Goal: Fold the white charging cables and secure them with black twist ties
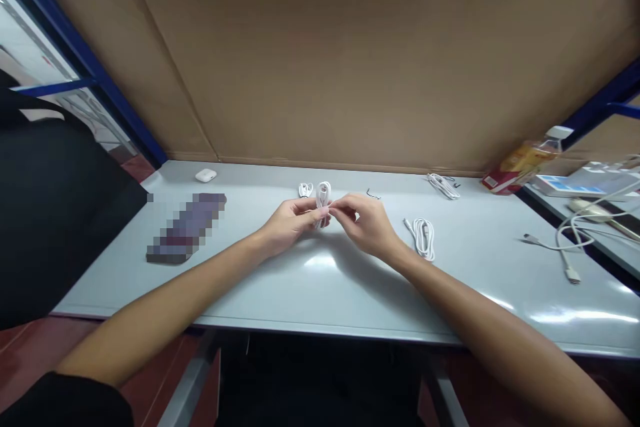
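While the left hand (290, 225) grips a white cable coil (323, 195) upright at mid-frame, the right hand (367, 223) pinches at its right edge.
The left fingers hide part of the coil's lower end; what the right thumb and forefinger pinch is too small to tell. Just behind, slightly left, lies a smaller white bundle (305, 190); a dark tie (373, 194) lies above the right hand, a second coiled cable (425, 238) right of centre, and a bottle (525, 160) at right. Both forearms reach in from the lower corners, wrists close to the table (280, 300).
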The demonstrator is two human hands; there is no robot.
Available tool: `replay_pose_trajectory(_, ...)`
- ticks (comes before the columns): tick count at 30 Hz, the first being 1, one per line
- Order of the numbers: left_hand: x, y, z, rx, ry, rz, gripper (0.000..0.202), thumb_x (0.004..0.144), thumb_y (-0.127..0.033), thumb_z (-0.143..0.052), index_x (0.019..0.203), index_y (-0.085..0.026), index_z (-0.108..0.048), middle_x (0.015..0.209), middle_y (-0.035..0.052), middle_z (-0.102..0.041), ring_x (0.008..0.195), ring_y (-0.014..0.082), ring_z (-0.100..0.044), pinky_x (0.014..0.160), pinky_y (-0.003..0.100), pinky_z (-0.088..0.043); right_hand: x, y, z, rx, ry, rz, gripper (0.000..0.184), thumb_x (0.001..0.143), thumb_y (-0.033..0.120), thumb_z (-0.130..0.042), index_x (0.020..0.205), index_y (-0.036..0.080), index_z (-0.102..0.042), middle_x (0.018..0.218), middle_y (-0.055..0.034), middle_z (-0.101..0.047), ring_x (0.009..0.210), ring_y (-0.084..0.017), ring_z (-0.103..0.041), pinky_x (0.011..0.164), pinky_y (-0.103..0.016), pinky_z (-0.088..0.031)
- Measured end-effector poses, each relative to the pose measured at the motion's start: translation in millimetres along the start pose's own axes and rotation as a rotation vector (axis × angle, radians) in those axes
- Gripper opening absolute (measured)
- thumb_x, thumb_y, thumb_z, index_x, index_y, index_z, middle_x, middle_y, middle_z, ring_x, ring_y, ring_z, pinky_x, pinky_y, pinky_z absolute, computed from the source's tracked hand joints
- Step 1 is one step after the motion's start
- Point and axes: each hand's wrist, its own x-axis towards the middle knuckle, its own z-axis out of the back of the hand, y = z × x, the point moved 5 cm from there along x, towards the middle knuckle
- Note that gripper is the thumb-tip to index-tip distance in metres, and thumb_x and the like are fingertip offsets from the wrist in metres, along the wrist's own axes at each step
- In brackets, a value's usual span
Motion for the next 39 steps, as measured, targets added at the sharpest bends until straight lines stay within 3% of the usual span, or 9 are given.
replay_pose_trajectory(4, -0.8, -10.7, 2.4, 0.243, -0.019, -0.152, 0.029, 0.086, -0.041, -0.078, 0.106, -0.020, -0.080, 0.107, 0.0088, -0.073, 0.102, 0.0239, -0.065, 0.094, 0.039, -0.049, 0.5, -4.8, 3.6, 0.169, 0.091, -0.243, 0.019, 0.093, 0.032, -0.063, 0.084, 0.020, -0.075, 0.078, -0.0035, -0.073, 0.067, -0.016, -0.059, 0.062, -0.029, -0.042)
replay_pose_trajectory(8, -8.0, -29.8, 2.9, 0.605, -0.053, -0.504, 0.016, 0.091, -0.031, -0.071, 0.102, -0.028, -0.082, 0.112, 0.0083, -0.071, 0.105, 0.0239, -0.063, 0.098, 0.043, -0.049, -1.2, -7.5, 0.2, 0.383, 0.196, -0.412, 0.025, 0.088, 0.040, -0.066, 0.078, 0.018, -0.073, 0.069, -0.0015, -0.064, 0.062, -0.014, -0.051, 0.059, -0.028, -0.038)
replay_pose_trajectory(12, -17.3, -38.2, -0.3, 0.886, -0.100, -0.761, 0.026, 0.095, -0.020, -0.062, 0.103, -0.035, -0.081, 0.108, 0.0067, -0.067, 0.105, 0.0226, -0.058, 0.096, 0.043, -0.048, -3.9, -9.2, -5.0, 0.638, 0.283, -0.531, 0.027, 0.084, 0.042, -0.070, 0.071, 0.018, -0.068, 0.065, 0.0008, -0.056, 0.061, -0.012, -0.046, 0.061, -0.028, -0.040)
replay_pose_trajectory(16, -10.3, -31.3, 9.4, 0.714, -0.148, -0.515, 0.046, 0.089, -0.018, -0.064, 0.133, -0.031, -0.066, 0.116, 0.0077, -0.059, 0.093, 0.0177, -0.060, 0.083, 0.035, -0.054, -2.0, -10.7, 1.4, 0.471, 0.224, -0.427, 0.027, 0.090, 0.041, -0.065, 0.075, 0.018, -0.069, 0.068, -0.0005, -0.060, 0.062, -0.013, -0.050, 0.062, -0.029, -0.042)
replay_pose_trajectory(20, -2.3, -14.4, 17.7, 0.291, -0.105, -0.018, 0.057, 0.089, -0.027, -0.060, 0.146, -0.026, -0.050, 0.119, 0.0084, -0.054, 0.071, 0.0115, -0.060, 0.058, 0.027, -0.053, -0.6, 0.8, 7.9, 0.058, 0.062, 0.016, 0.022, 0.098, 0.029, -0.055, 0.086, 0.020, -0.071, 0.082, -0.0056, -0.068, 0.071, -0.017, -0.057, 0.068, -0.031, -0.045)
replay_pose_trajectory(22, -2.8, -14.3, 13.7, 0.238, -0.052, 0.047, 0.052, 0.091, -0.036, -0.063, 0.141, -0.024, -0.055, 0.110, 0.0075, -0.057, 0.070, 0.0127, -0.061, 0.054, 0.026, -0.051, -3.8, 5.5, 3.8, -0.071, 0.050, 0.180, 0.026, 0.101, 0.024, -0.048, 0.088, 0.020, -0.071, 0.085, -0.0072, -0.068, 0.073, -0.018, -0.058, 0.070, -0.032, -0.046)
replay_pose_trajectory(25, -5.5, -22.3, 8.0, 0.359, -0.039, -0.081, 0.045, 0.086, -0.040, -0.074, 0.126, -0.021, -0.066, 0.097, 0.0055, -0.063, 0.070, 0.0140, -0.063, 0.064, 0.029, -0.056, -5.9, 5.3, -1.3, -0.135, 0.082, 0.225, 0.029, 0.102, 0.022, -0.046, 0.087, 0.020, -0.071, 0.080, -0.0068, -0.066, 0.069, -0.018, -0.055, 0.066, -0.031, -0.045)
replay_pose_trajectory(31, -17.3, -29.3, -1.6, 0.801, 0.022, -0.558, 0.018, 0.094, -0.032, -0.063, 0.102, -0.027, -0.079, 0.107, 0.0085, -0.067, 0.093, 0.0206, -0.064, 0.083, 0.037, -0.056, -0.3, -7.0, 9.5, 0.133, 0.168, -0.179, 0.023, 0.095, 0.031, -0.059, 0.080, 0.021, -0.073, 0.075, -0.0025, -0.066, 0.065, -0.016, -0.054, 0.063, -0.030, -0.041)
replay_pose_trajectory(39, -23.4, -17.3, -10.1, 0.977, 0.161, -0.529, 0.022, 0.098, -0.030, -0.059, 0.110, -0.029, -0.078, 0.110, 0.0101, -0.070, 0.100, 0.0237, -0.064, 0.090, 0.041, -0.053, -14.3, -34.2, -13.5, 1.015, 0.492, -0.949, 0.026, 0.071, 0.029, -0.082, 0.064, 0.019, -0.060, 0.059, 0.0042, -0.044, 0.054, -0.009, -0.033, 0.050, -0.027, -0.034)
